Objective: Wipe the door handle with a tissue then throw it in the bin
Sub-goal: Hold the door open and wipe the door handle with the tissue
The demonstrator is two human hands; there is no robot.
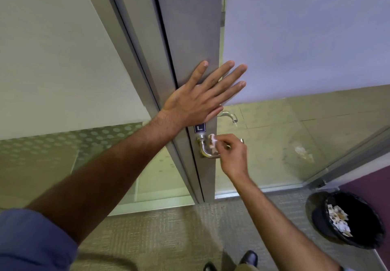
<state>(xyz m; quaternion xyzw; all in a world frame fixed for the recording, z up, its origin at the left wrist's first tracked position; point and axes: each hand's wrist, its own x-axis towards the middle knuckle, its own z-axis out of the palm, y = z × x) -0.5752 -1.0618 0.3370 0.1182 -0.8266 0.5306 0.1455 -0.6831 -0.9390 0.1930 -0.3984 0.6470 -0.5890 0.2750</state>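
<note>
the left hand [196, 99] lies flat, fingers spread, on the door [190, 27]; the right hand [232, 154] pinches a tissue [212, 143] against the handle [205, 151]; the bin [346, 218] stands on the floor nearby.

1. Door handle [205, 149]: metal lever on the door's edge.
2. Right hand [231, 154]: pinching tissue [213, 143] against the handle.
3. Left hand [198, 99]: flat on the door [185, 27], above the handle.
4. Bin [320, 218]: on the floor, lower right of the handle.
</note>
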